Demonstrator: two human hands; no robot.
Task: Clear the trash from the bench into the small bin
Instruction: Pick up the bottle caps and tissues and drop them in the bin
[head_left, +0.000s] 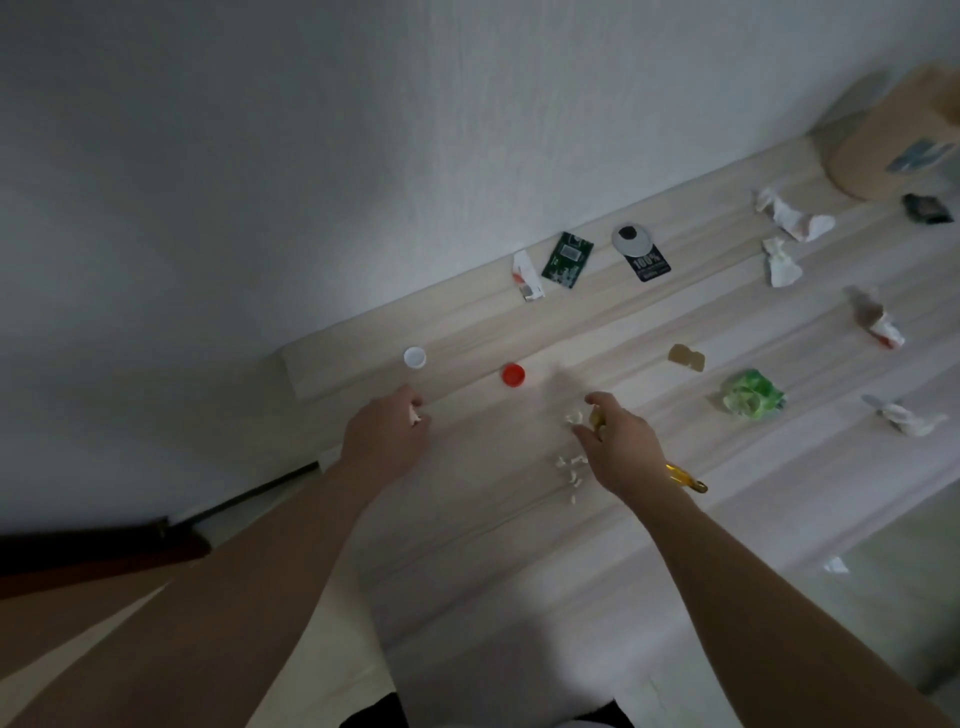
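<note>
I see pale wood-grain table (649, 545) — left grip (387, 439) pinched on small white scrap (414, 415); right grip (618, 441) curled around yellowish piece (597, 418), white crumbs (571, 470) near.

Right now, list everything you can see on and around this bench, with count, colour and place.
Bench: one, pale wood, against the wall.
Bottle caps: two, a white cap far left and a red cap beside it.
Flat packets: three by the wall, a white-red packet, a green packet, a black packet.
Crumpled tissues: about five, white, right side.
Green wrapper: one, right of centre.
Tan scrap: one, centre.
White crumbs: several, under the right hand.
Cardboard box: one, brown, far right.
Hands: left hand holding something small and white, right hand pinching a yellowish piece.
</note>
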